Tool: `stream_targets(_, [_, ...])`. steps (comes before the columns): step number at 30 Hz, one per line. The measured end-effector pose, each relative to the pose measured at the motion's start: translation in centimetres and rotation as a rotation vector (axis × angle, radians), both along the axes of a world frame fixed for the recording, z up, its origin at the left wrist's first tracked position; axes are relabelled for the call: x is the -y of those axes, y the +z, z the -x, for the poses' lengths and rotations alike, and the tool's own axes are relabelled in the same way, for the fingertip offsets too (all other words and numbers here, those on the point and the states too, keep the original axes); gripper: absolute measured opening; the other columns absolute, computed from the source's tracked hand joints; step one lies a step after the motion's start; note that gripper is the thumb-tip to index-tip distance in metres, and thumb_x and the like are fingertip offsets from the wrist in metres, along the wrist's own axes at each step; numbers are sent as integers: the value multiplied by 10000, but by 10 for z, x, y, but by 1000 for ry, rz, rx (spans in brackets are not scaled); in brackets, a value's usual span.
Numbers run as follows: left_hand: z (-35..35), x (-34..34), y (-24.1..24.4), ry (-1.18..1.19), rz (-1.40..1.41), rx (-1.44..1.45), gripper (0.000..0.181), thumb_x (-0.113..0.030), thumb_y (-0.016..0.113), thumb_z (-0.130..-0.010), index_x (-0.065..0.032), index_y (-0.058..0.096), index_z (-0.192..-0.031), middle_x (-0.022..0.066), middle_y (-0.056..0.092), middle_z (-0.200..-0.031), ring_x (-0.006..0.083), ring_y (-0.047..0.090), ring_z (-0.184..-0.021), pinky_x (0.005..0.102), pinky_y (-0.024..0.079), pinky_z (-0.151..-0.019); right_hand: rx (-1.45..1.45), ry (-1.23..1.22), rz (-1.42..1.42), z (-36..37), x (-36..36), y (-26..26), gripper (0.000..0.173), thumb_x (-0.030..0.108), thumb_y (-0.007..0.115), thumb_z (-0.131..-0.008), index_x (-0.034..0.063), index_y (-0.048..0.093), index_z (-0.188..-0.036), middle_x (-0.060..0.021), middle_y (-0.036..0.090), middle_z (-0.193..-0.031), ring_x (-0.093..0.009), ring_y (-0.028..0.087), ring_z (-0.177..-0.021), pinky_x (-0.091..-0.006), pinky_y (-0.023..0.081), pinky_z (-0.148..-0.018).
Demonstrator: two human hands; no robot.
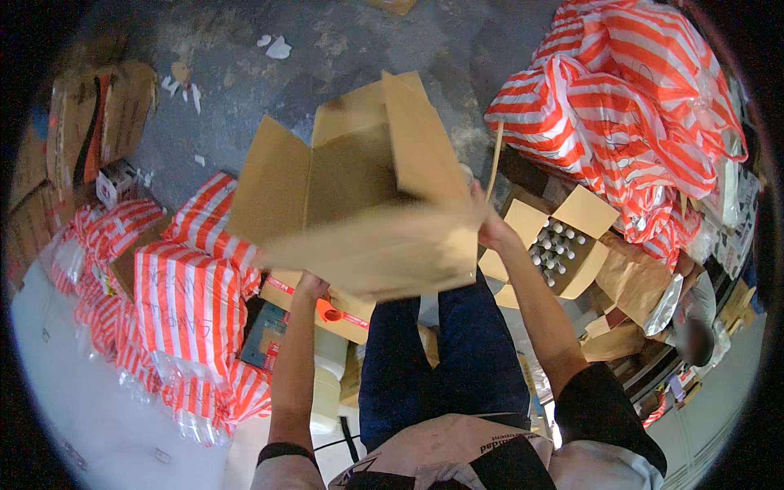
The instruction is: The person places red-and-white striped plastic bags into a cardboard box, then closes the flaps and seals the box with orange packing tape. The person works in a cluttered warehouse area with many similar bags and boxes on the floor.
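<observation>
An open cardboard box (352,165) is held up in front of my legs, its flaps spread and its near side blurred. No contents show in the part of its inside that I can see. My right hand (492,225) grips the box's right side, with the fingers partly hidden. At the near left lower edge, my left hand (313,285) supports the box, most of its fingers behind the cardboard. A pale rounded item (467,174), too unclear to name, shows by my right hand. Just below my left hand is an orange tape roll or dispenser (331,311) on another carton (354,324).
An open carton of several white-capped bottles (556,250) stands at right. Red-and-white striped bags (618,116) pile up behind it, with more striped bags (187,300) at left. White scraps (278,48) litter the concrete floor (214,37). Another person (698,306) is at far right.
</observation>
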State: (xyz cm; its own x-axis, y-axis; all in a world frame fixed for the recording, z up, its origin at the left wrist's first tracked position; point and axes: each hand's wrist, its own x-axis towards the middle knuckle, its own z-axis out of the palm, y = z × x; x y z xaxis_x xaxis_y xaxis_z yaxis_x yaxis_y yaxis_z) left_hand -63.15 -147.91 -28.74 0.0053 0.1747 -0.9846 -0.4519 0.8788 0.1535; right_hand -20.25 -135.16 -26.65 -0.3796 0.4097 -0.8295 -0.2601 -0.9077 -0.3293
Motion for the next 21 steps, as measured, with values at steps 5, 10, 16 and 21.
stream_targets(5, [-9, -33, -49, -31, -233, 142, 568, -426, 463, -968, -70, 403, -1406, 81, 469, -1399, 239, 474, -1239, 363, 391, -1038, 80, -197, -333, -36, -26, -72, 682, 552, 270, -993, 111, 220, -1510, -94, 270, -1538, -249, 259, -1408, -352, 219, -1138])
stream_targets(10, [-34, -73, -37, -69, -273, -5, 592, -456, 457, -965, -71, 397, -1410, 77, 456, -1412, 239, 458, -1253, 366, 383, -1043, 554, -9, -594, -63, -38, -31, 565, 436, 245, -1029, 107, 291, -1485, -108, 343, -1499, -243, 310, -1379, -360, 238, -1122])
stream_targets(16, [-64, -186, -22, -134, -453, -42, 641, -509, 444, -959, -68, 380, -1419, 76, 435, -1428, 236, 433, -1271, 373, 372, -1042, 297, -245, -35, -76, -55, -19, 874, 580, 564, -874, 64, 229, -1494, -206, 368, -1448, -312, 341, -1351, -371, 272, -1098])
stream_targets(21, [-133, -272, 13, -481, -490, -330, 739, -596, 374, -958, -48, 316, -1451, 81, 379, -1463, 229, 378, -1304, 391, 355, -1021, 654, 20, -328, -41, -56, -47, 1050, 629, 611, -810, -53, 165, -1473, -247, 255, -1504, -340, 227, -1414, -403, 198, -1152])
